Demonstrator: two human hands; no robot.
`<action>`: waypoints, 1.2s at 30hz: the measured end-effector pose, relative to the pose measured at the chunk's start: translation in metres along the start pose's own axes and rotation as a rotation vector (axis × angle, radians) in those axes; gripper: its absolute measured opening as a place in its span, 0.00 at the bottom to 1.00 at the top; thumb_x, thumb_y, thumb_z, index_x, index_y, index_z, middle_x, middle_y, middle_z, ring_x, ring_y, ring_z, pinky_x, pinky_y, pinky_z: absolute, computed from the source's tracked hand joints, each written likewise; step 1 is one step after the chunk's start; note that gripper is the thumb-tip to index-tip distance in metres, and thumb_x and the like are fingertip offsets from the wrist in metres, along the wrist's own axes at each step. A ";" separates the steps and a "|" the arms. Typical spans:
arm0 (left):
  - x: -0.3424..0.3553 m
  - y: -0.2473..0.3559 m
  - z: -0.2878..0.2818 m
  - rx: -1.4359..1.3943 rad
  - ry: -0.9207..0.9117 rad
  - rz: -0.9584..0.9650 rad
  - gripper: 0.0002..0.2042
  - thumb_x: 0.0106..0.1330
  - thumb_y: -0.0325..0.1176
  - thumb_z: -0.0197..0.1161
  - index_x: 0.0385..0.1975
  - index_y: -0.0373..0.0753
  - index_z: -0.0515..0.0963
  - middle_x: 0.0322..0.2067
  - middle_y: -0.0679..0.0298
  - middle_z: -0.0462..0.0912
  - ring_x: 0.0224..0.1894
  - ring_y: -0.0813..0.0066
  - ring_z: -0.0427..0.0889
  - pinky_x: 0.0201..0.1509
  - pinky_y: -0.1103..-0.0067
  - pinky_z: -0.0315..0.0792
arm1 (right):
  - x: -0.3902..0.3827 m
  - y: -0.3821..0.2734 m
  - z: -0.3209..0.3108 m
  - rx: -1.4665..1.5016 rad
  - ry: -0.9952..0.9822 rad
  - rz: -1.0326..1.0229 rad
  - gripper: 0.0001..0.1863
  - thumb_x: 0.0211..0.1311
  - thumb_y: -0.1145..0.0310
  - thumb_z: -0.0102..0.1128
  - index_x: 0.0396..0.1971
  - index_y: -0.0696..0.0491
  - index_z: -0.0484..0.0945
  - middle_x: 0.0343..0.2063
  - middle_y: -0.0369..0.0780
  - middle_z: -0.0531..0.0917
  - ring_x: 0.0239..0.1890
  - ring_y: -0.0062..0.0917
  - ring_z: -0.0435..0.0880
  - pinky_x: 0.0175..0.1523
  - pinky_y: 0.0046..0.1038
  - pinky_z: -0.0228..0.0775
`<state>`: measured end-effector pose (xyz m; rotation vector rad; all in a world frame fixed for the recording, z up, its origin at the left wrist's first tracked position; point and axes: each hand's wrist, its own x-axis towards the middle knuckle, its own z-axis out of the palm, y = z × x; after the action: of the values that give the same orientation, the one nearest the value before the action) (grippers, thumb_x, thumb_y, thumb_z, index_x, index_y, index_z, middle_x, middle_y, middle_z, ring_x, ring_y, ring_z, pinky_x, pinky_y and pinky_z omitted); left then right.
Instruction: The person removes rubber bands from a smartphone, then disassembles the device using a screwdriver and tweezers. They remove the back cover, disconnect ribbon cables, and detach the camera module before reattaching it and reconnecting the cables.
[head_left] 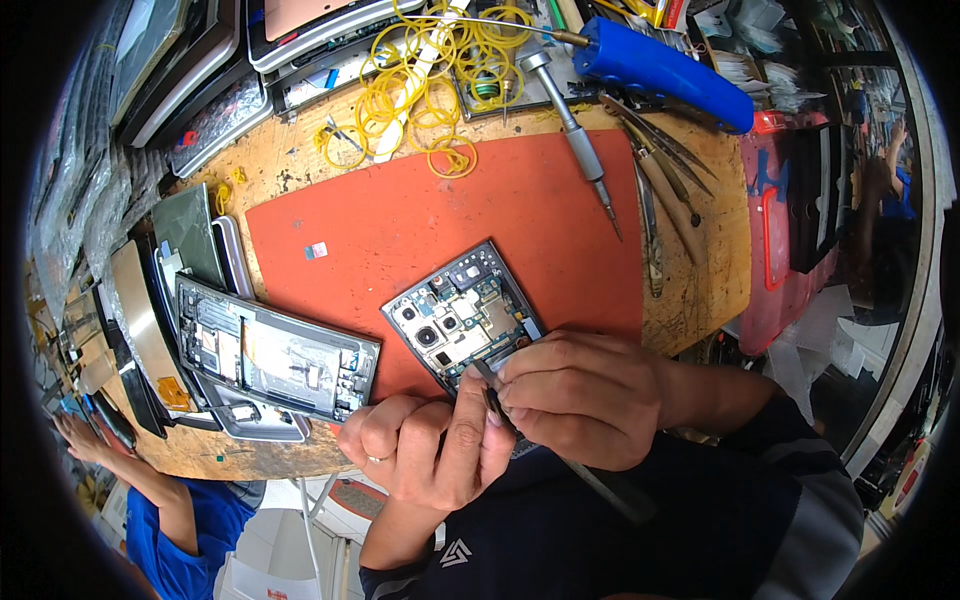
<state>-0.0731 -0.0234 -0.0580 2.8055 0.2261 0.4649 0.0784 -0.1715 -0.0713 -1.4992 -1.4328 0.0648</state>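
Observation:
An opened phone [460, 310], with camera lenses and circuit board exposed, lies at an angle on the orange mat [320, 220], its lower end under my hands. My left hand [425, 445] is closed at that end, its fingertips around a small dark flat piece [490, 385]. My right hand [585, 395] pinches at the same piece, close against my left fingertips; exactly what each fingertip grips is partly hidden. A long dark flat strip [600, 490] extends from beneath my right hand toward my body. A separate phone frame [275, 345] with internal parts lies to the left.
Stacked phones and panels [140, 300] line the left side. Yellow bands [420, 60], a screwdriver [580, 145], a blue handled tool [665, 75] and several thin tools [670, 190] lie behind and right. A red case [770, 240] stands at right. A co-worker's arm [150, 490] is at lower left.

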 end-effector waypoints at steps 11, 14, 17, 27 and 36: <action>0.002 0.000 0.002 0.003 0.027 0.003 0.17 0.61 0.43 0.67 0.44 0.43 0.92 0.26 0.72 0.70 0.39 0.68 0.70 0.49 0.67 0.60 | 0.001 0.002 0.003 -0.049 0.039 -0.012 0.09 0.52 0.74 0.66 0.28 0.61 0.74 0.32 0.45 0.80 0.35 0.36 0.85 0.37 0.32 0.84; 0.001 0.000 0.004 -0.011 0.040 -0.003 0.17 0.61 0.43 0.67 0.45 0.43 0.92 0.25 0.72 0.70 0.39 0.68 0.70 0.49 0.68 0.60 | -0.001 0.003 0.002 -0.046 0.041 -0.034 0.10 0.52 0.74 0.66 0.29 0.61 0.74 0.32 0.45 0.80 0.35 0.37 0.85 0.37 0.33 0.84; 0.000 0.000 0.005 -0.012 0.050 0.000 0.17 0.61 0.43 0.68 0.45 0.43 0.92 0.25 0.73 0.70 0.39 0.68 0.70 0.49 0.68 0.60 | 0.001 0.002 0.001 -0.057 0.020 -0.034 0.10 0.53 0.74 0.66 0.29 0.61 0.74 0.32 0.45 0.80 0.35 0.37 0.86 0.38 0.34 0.84; 0.002 0.000 0.005 0.001 0.049 0.004 0.17 0.60 0.43 0.68 0.45 0.43 0.92 0.25 0.73 0.71 0.39 0.68 0.70 0.49 0.68 0.61 | 0.000 0.001 -0.002 -0.020 -0.019 -0.006 0.08 0.59 0.76 0.66 0.34 0.64 0.79 0.35 0.50 0.85 0.37 0.40 0.89 0.33 0.33 0.83; 0.001 0.002 0.007 0.010 0.079 0.013 0.18 0.58 0.40 0.68 0.46 0.43 0.92 0.24 0.72 0.69 0.37 0.69 0.70 0.49 0.68 0.60 | -0.007 0.004 -0.027 0.166 0.038 0.115 0.14 0.69 0.76 0.67 0.48 0.60 0.73 0.46 0.50 0.81 0.43 0.41 0.90 0.46 0.37 0.87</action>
<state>-0.0699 -0.0270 -0.0640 2.8031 0.2277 0.5795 0.0966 -0.1922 -0.0653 -1.4369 -1.2785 0.2190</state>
